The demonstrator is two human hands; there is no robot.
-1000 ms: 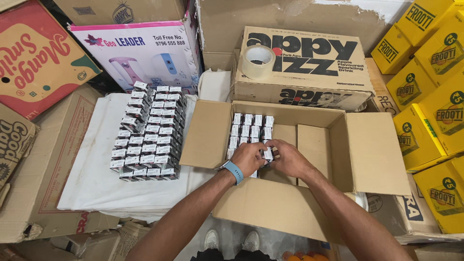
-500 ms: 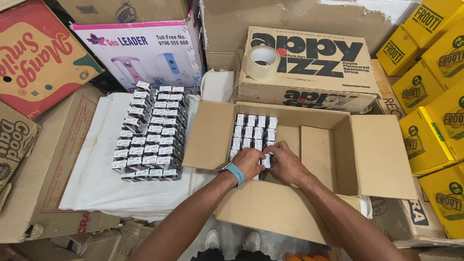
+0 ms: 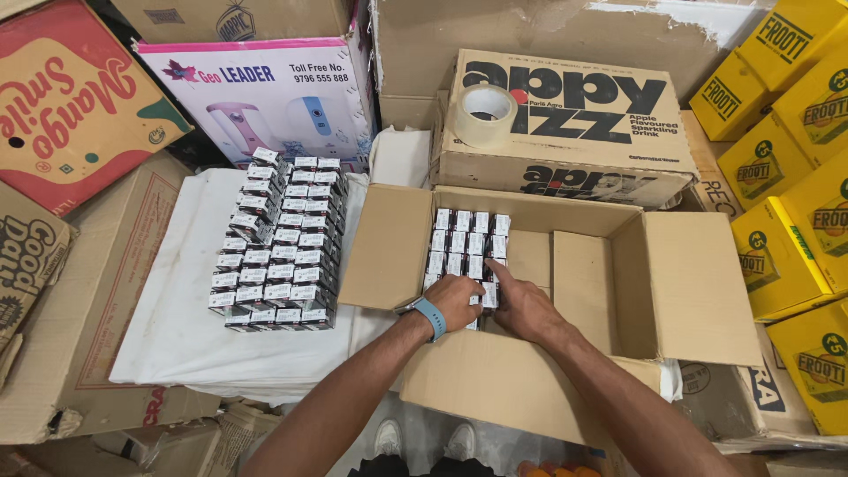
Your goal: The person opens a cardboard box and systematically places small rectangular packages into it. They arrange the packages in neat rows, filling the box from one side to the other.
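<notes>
An open brown carton (image 3: 689, 291) lies in front of me with its flaps spread. Rows of small black-and-white boxes (image 3: 468, 238) fill its far left corner. My left hand (image 3: 455, 299), with a blue wristband, rests fingers-down on the nearest row of these boxes. My right hand (image 3: 521, 305) lies beside it, its forefinger stretched along the edge of the same row. Both hands press on the small boxes inside the carton; I cannot tell if either grips one. To the left, a block of the same small boxes (image 3: 278, 243) stands stacked on a white sheet (image 3: 177, 327).
A roll of clear tape (image 3: 485, 115) sits on a printed drink carton (image 3: 574, 132) behind the open one. Yellow cartons (image 3: 795, 177) pile up on the right. Flattened cardboard (image 3: 62, 291) and printed cartons (image 3: 265, 97) lie to the left and behind.
Both hands stayed on the near row of small boxes, shifting slightly; the right forefinger now stretches further along the row. The view has drifted a little.
</notes>
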